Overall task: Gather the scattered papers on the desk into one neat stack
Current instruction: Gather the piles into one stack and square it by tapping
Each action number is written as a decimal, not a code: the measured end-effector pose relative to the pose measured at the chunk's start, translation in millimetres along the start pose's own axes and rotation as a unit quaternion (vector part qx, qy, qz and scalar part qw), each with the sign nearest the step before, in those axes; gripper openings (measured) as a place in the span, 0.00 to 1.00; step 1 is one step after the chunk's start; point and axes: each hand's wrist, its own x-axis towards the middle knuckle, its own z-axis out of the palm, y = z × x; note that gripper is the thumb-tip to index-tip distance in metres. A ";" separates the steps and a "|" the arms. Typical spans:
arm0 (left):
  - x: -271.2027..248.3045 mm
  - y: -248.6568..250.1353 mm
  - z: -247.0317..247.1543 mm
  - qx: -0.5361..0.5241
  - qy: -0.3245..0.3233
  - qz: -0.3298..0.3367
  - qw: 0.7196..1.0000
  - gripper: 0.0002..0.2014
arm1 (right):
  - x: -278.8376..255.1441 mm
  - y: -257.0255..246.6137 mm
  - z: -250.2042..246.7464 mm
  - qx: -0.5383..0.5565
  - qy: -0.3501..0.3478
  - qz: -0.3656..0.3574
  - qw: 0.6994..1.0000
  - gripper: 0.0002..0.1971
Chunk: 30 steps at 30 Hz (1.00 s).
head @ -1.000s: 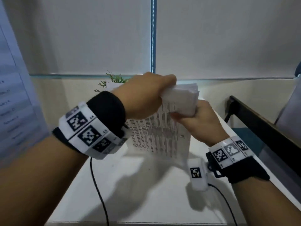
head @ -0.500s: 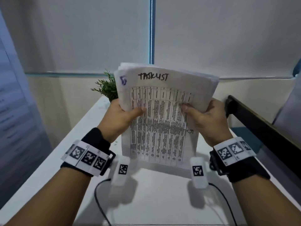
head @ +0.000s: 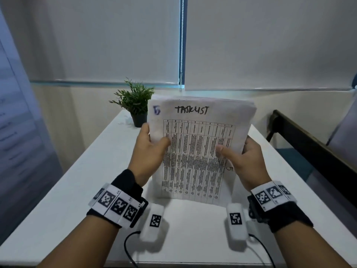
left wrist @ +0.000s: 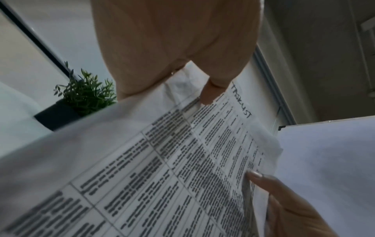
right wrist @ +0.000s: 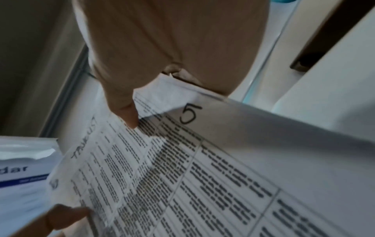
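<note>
The papers (head: 199, 151), gathered into one upright stack, stand above the near middle of the white desk (head: 77, 190); whether the bottom edge touches the desk cannot be told. The left hand (head: 149, 153) grips the stack's left edge, thumb curled onto the printed front sheet, and the right hand (head: 244, 161) grips the right edge the same way, thumb pressed on the table of text. The other fingers of both hands are hidden behind the sheets. The front page bears the handwritten heading "TASKLIST" and a blue mark in its top left corner; the printed lines are too small and blurred to read. In the right wrist view a handwritten "5" shows beside the thumb. Farther back on the desk, just left of the stack, stands a small potted plant (head: 135, 101), its pot partly covered by the papers.
</note>
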 end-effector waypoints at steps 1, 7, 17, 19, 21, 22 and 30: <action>0.6 0.9 2.9 0.000 0.002 0.001 1.000 0.15 | 0.7 0.9 1.1 0.005 0.006 -0.003 1.000 0.15; -6.2 7.0 14.1 0.031 0.019 0.047 0.998 0.11 | 5.7 -5.1 3.1 -0.020 0.035 -0.047 0.998 0.13; -16.4 4.5 21.7 0.069 0.032 0.045 0.996 0.10 | -3.5 -1.2 4.1 -0.045 0.059 -0.060 0.995 0.14; -18.5 -7.6 21.9 0.080 0.009 0.011 0.997 0.14 | -9.5 10.5 5.2 -0.080 0.021 -0.020 0.996 0.15; -17.7 -24.5 19.1 0.081 -0.011 -0.028 0.996 0.14 | -14.7 23.1 2.2 -0.113 -0.009 0.021 0.993 0.17; -15.3 -35.1 16.8 0.084 -0.021 -0.047 0.995 0.14 | -14.7 29.3 -1.2 -0.119 -0.016 0.051 0.992 0.18; 1.7 -71.9 -1.9 0.174 -0.112 -0.205 0.957 0.12 | -1.8 33.3 -12.4 -0.136 -0.064 0.194 0.969 0.16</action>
